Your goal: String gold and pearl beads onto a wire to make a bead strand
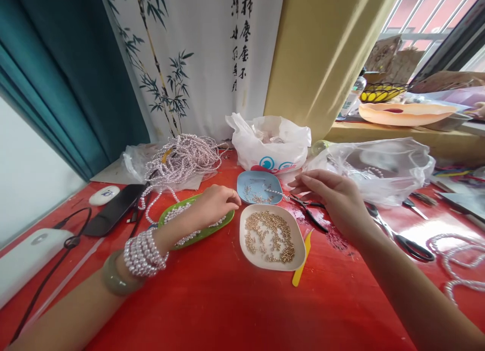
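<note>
My left hand hovers by the right end of a green plate of pearl beads, its fingertips closed together; what they hold, if anything, is too small to see. Several pearl strands and a jade-coloured bangle circle that wrist. My right hand is closed in a pinch, with a short strand of tiny beads running from its fingertips over a blue dish of small metallic pieces. Nearer me stands a white dish of gold beads. Black-handled pliers lie below my right fingers.
Pearl strands pile up at the back left, beside a white plastic bag. Another clear bag lies at right, near scissors and loose pearl strands. Yellow tweezers rest by the white dish. A black phone lies left.
</note>
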Tool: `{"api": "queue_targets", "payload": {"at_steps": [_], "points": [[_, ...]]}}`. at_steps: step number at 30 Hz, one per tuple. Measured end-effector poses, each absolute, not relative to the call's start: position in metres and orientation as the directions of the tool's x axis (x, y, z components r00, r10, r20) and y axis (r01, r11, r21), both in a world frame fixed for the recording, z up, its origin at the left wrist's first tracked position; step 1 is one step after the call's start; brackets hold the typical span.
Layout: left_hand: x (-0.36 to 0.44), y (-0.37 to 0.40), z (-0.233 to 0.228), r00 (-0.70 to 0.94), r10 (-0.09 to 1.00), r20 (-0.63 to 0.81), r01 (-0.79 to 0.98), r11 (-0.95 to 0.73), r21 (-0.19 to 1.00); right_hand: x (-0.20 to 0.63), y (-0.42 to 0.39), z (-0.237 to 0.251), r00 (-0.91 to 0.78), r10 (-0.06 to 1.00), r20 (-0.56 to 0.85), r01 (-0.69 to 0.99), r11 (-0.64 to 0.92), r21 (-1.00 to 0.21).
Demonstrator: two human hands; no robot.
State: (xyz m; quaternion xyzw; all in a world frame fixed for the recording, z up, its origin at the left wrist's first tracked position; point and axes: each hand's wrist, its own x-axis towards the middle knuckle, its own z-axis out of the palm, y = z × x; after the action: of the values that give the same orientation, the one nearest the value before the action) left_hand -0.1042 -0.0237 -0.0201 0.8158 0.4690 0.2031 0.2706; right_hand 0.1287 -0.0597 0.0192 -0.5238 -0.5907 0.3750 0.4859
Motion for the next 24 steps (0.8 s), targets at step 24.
{"api": "queue_targets", "payload": {"at_steps": [24], "points": [[-0.018,0.005,0.044,0.34,0.886,0.316,-0.419,-0.158,0.894,0.119,-0.014,0.034,-0.099,0.969,0.226,-0.146,0.211,-0.967]]}}
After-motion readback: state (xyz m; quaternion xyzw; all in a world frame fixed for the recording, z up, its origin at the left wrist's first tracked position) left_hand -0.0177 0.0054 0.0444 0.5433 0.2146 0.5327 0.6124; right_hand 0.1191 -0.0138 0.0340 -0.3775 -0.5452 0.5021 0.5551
